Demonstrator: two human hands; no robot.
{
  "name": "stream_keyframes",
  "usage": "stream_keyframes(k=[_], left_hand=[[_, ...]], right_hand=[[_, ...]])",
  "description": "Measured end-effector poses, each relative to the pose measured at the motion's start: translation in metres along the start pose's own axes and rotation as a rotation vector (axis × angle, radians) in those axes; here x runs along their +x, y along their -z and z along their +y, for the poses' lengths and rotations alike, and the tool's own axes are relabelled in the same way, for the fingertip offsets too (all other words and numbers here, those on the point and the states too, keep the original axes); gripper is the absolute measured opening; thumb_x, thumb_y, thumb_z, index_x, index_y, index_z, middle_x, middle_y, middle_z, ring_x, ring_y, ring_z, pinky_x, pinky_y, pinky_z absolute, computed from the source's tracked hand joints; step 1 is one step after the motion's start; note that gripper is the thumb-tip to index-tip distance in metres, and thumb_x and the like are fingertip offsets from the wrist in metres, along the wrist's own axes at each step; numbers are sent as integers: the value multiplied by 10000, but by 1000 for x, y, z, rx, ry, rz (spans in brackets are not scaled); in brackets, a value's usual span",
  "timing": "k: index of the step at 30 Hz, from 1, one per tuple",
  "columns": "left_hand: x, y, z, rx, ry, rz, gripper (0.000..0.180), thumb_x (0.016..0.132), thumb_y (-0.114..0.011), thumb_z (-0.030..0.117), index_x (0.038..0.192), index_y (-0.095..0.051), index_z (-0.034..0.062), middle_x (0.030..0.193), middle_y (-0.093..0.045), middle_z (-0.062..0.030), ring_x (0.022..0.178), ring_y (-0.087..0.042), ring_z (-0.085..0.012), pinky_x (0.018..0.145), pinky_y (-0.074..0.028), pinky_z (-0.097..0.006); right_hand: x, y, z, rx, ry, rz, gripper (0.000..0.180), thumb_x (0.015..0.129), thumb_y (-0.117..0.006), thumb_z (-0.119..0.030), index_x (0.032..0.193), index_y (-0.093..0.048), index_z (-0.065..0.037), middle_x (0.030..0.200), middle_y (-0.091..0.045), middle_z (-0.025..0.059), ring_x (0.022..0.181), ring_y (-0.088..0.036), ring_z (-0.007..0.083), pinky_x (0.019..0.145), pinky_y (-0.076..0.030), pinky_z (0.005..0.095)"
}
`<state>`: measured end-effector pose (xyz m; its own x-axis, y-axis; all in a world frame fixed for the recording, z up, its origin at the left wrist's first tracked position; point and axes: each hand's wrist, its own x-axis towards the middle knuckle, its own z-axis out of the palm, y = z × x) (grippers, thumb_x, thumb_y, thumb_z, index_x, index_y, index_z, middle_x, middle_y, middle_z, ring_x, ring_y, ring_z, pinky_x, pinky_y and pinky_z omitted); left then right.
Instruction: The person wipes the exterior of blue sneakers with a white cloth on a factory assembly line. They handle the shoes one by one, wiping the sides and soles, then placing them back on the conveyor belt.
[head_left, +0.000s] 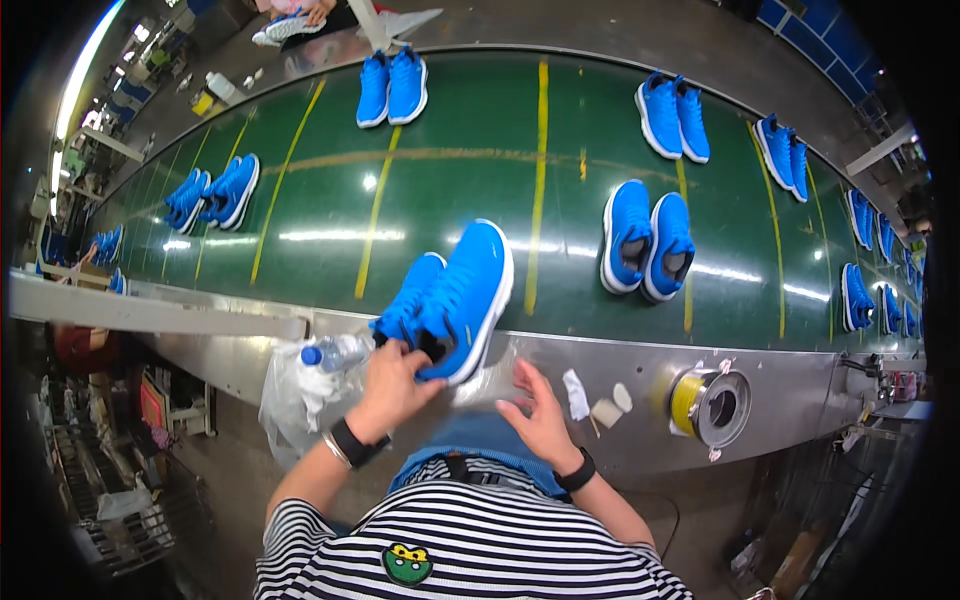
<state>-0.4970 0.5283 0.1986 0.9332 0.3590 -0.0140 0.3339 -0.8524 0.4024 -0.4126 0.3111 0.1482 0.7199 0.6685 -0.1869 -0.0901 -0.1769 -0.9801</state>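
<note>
A pair of blue sneakers with white soles is held at the near edge of the green conveyor belt. My left hand grips the pair by the heels; the right-hand sneaker overlaps the other sneaker, toes pointing away from me. My right hand is apart from the shoes, over the metal ledge, its fingers spread with nothing in them. Farther right on the belt stands another blue pair, heels toward me.
More blue sneaker pairs stand along the belt, including a pair at the far side. Right on the ledge are a yellow tape roll, a metal ring and small white scraps. A plastic bottle lies by a clear bag at left.
</note>
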Motion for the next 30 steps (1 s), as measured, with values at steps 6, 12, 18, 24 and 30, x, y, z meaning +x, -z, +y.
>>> stream_keyframes(k=[6,12,18,24,30], left_hand=[[-98,-55,11,-6,-119,-127,389,701,-668,189,1051,-546,71,998,-524,-212,945,-502,-371,799,-395,-475],[-115,-39,-49,-540,376,108,430,715,-660,98,1087,-467,3,978,-526,-157,923,-542,-267,740,-450,-346],[-78,-105,-98,-947,457,-115,528,773,-569,55,1259,-381,-21,1046,-559,-170,960,-556,-270,849,-440,-341],[-76,-51,-93,-1512,710,-440,310,733,-519,-31,1037,-568,-3,935,-622,-96,783,-611,-181,690,-502,-289],[-82,-48,-89,-1530,725,-472,297,738,-526,-28,1031,-576,-26,912,-634,-103,746,-621,-183,642,-511,-274]], right_hand=[[-18,-62,98,-45,-105,96,869,704,-736,-232,1361,-216,-3,1207,-412,214,1099,-474,298,882,-432,358],[-6,-71,97,-185,-83,166,818,712,-706,-143,1359,-223,-11,1161,-429,210,1056,-506,292,876,-422,354],[0,-70,91,119,-114,149,589,765,-568,17,1309,-343,-10,1170,-509,115,1041,-520,188,883,-415,298],[-32,-46,45,429,-514,102,399,824,-552,-94,1208,-472,-23,1110,-574,95,981,-571,202,849,-453,307],[-47,-54,67,656,-465,176,368,840,-531,-98,1196,-483,-16,1121,-567,118,980,-570,201,835,-465,307]])
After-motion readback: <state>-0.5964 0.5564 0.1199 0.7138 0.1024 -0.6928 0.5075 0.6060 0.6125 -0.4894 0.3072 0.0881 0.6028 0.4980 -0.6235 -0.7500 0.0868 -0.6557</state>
